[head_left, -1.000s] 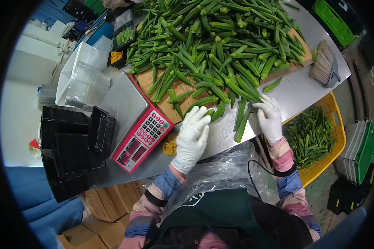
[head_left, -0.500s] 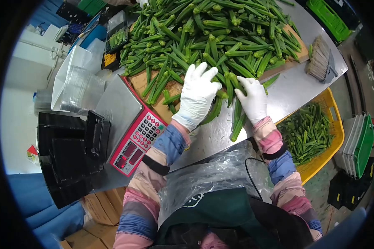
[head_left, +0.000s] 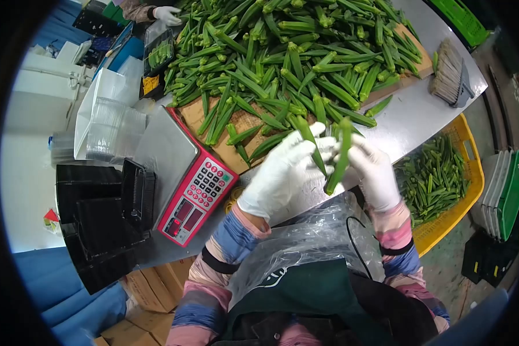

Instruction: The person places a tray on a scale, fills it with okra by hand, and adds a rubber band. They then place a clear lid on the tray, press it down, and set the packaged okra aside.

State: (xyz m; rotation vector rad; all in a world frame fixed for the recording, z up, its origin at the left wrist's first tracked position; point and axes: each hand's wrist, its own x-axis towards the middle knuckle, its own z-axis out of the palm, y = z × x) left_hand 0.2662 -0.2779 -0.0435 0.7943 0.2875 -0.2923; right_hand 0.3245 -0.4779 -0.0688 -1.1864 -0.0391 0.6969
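Both my hands wear white gloves and are close together over the near edge of the metal table. My left hand (head_left: pixel 288 170) is closed around an okra pod (head_left: pixel 311 144) that slants down across its fingers. In my right hand (head_left: pixel 375 170), a second okra pod (head_left: pixel 342 155) is pinched upright between thumb and fingers. Just beyond them spreads a large okra pile (head_left: pixel 282 63), partly on flattened cardboard (head_left: pixel 245 124). Any further pods inside the left palm are hidden.
Left of my hands stands a red digital scale (head_left: pixel 199 193), with black trays (head_left: pixel 106 219) and clear plastic containers (head_left: pixel 112 127) beyond. A brush (head_left: pixel 448 75) lies at the table's right edge. Below it is a yellow crate (head_left: pixel 473 173) of okra. A co-worker's gloved hand (head_left: pixel 167 15) shows at upper left.
Both hands have drawn back from the pile toward my body, lifting okra pods off the table edge. A co-worker's gloved hand has come further into view at the upper left.
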